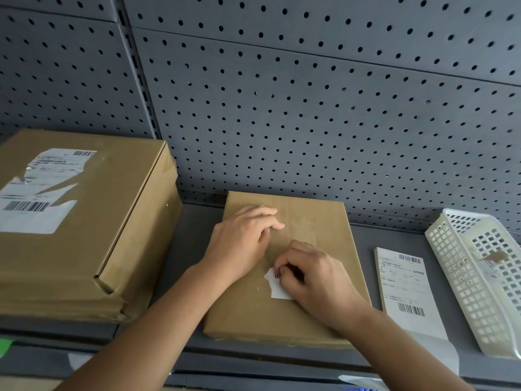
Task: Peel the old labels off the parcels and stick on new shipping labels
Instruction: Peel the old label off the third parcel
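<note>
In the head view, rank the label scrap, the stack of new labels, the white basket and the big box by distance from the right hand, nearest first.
1. Label scrap: pinched in the right hand, on the flat parcel.
2. Stack of new labels: on the shelf just to its right.
3. White basket: farther right, beyond the stack.
4. Big box: far left, past the left hand.

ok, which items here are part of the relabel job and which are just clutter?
Job:
flat parcel
label scrap pinched by right hand
left hand pressing the parcel
big box with torn label
new labels

Lying about:
white basket
pegboard
</note>
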Tool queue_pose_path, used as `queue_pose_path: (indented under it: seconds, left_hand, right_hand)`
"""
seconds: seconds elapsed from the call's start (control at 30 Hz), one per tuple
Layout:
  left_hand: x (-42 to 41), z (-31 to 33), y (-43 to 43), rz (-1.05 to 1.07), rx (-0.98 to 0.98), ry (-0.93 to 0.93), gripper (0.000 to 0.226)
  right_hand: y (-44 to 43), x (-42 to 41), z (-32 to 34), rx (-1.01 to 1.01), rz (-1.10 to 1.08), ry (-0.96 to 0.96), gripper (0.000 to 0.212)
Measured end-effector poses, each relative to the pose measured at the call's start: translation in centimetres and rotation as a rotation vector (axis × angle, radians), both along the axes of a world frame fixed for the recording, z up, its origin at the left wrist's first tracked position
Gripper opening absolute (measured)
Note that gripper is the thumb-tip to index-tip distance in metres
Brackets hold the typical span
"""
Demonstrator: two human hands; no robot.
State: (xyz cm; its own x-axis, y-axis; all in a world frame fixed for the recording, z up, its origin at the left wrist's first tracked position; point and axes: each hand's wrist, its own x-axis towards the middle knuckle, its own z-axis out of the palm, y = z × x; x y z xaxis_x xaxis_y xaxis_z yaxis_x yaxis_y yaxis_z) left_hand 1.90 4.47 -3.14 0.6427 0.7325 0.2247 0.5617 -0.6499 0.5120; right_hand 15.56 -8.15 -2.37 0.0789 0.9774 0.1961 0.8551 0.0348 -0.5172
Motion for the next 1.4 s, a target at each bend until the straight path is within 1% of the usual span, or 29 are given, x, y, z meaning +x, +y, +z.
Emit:
queue_pose_path:
  seconds: [0.1,0.27,0.4,0.57,0.63,0.77,0.87,0.97,1.17,1.3,1.4]
  left_hand:
    - [0.04,0.21,-0.02,0.003,-0.002,0.009,0.032]
    - [0.09,0.45,-0.22,0.007,-0.007,0.026,0.033]
    - [0.04,0.52,-0.23,0.006,-0.003,0.020,0.034]
    - [0.00,0.60,-0.32,0.005,0.001,0.022,0.034]
    - [0.00,0.52,-0.31,0.007,0.002,0.023,0.034]
    - [0.04,0.50,-0.20,0.007,0.007,0.017,0.034]
    - [0.03,0.57,-0.24,0.010,0.005,0.017,0.034]
    - [0.02,0.56,-0.31,0.010,0.012,0.017,0.034]
    - [0.00,0.63,-0.22,0.007,0.010,0.032,0.034]
    - [0.03,0.60,-0.23,0.021,-0.001,0.038,0.034]
    - [0.06,0.69,-0.28,0.022,-0.007,0.040,0.034]
  right_hand:
    - [-0.02,0.15,0.00,0.016,0.008,0.038,0.020]
    - [0.10,-0.16,-0.16,0.005,0.000,-0.033,0.019]
    - [-0.10,0.12,0.06,0.010,0.010,0.040,0.019]
    - [0.09,-0.22,-0.16,0.012,0.013,-0.049,0.019]
    - [-0.07,-0.18,-0.11,0.006,0.010,-0.052,0.018]
    - [-0.21,0.03,0.08,0.010,0.016,0.008,0.017]
    - [-0.04,-0.10,0.03,0.007,0.015,-0.033,0.020]
    - [0.25,-0.21,-0.11,-0.021,0.013,-0.063,0.019]
    - [-0.09,0.08,0.20,-0.017,0.016,0.016,0.018]
    - [0.16,-0.13,0.09,-0.026,0.023,-0.032,0.020]
    - [-0.03,-0.11,0.31,-0.031,0.026,-0.017,0.018]
